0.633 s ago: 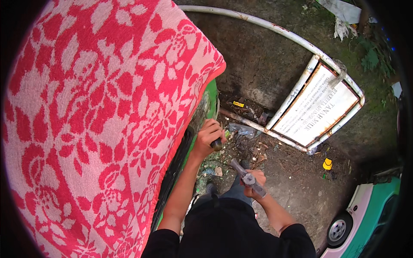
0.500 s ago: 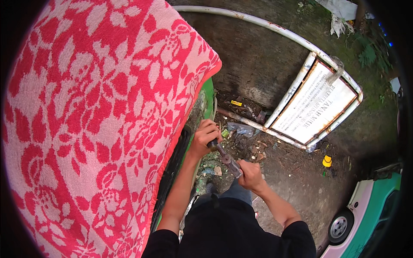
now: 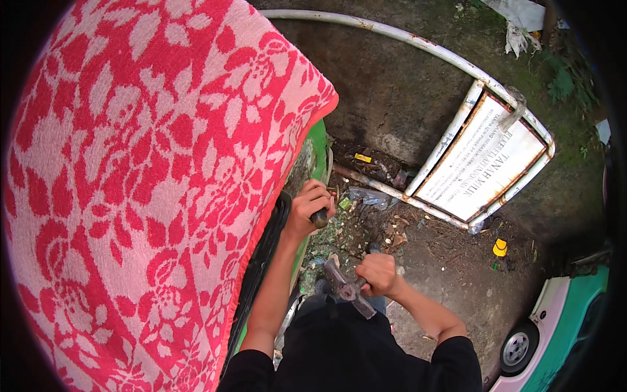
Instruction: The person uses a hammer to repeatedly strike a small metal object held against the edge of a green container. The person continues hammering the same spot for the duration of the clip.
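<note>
My left hand is closed around a dark-handled tool, like a screwdriver or chisel. The rounded butt of its handle points toward me, while my fingers and the vehicle side hide most of the rest. This hand is at the green body edge, beside the cloth. A hammer with a worn metal head is gripped by its handle in my right hand. The hammer head hangs in front of my body, apart from the dark handle.
A red and pink floral cloth covers the vehicle on the left. Ahead stands a rusty white pipe frame with a sign panel. Litter lies on the ground. A green and pink vehicle is at the lower right.
The hammer has swung back from the tool's handle toward my body, its head now turned crosswise. My right hand has moved slightly down with it; the left hand stays in place.
</note>
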The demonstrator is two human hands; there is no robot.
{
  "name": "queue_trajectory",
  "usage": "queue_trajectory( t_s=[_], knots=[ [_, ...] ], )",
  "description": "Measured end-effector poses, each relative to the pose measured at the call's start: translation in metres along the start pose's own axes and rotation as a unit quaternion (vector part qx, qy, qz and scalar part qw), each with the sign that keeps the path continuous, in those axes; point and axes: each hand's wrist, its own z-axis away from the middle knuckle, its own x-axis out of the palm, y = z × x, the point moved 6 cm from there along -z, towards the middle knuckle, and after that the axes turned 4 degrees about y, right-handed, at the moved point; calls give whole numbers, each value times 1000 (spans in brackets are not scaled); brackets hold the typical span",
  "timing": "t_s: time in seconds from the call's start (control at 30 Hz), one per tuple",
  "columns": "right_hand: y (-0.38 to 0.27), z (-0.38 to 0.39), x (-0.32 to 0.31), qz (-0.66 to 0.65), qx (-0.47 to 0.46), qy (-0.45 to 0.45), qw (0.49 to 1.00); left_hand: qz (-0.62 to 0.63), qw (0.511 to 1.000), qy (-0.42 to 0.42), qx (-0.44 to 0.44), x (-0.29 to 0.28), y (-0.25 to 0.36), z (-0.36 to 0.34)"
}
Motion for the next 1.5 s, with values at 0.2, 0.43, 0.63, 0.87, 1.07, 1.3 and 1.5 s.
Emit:
queue_trajectory(
  t_s=[0.2,0.43,0.63,0.87,1.07,1.3,1.5],
  knots=[
    [8,-1,3,15,83,10,996,17,999,-14,-42,8,-23,7],
    [8,2,-7,-15,94,26,995,-24,998,-35,-36,19,-4,15],
    [11,8,-3,-21,104,33,994,-38,998,-30,-30,13,8,11],
    [7,6,-3,-36,71,23,997,-37,998,-47,-35,16,5,5],
    [32,11,8,64,83,-45,994,-32,997,-54,-37,16,3,3],
    [15,3,-15,-25,-21,13,999,-33,997,-63,-31,17,3,5],
    [22,-1,-12,19,49,-2,999,-40,996,-72,-19,19,7,4]
  ],
)
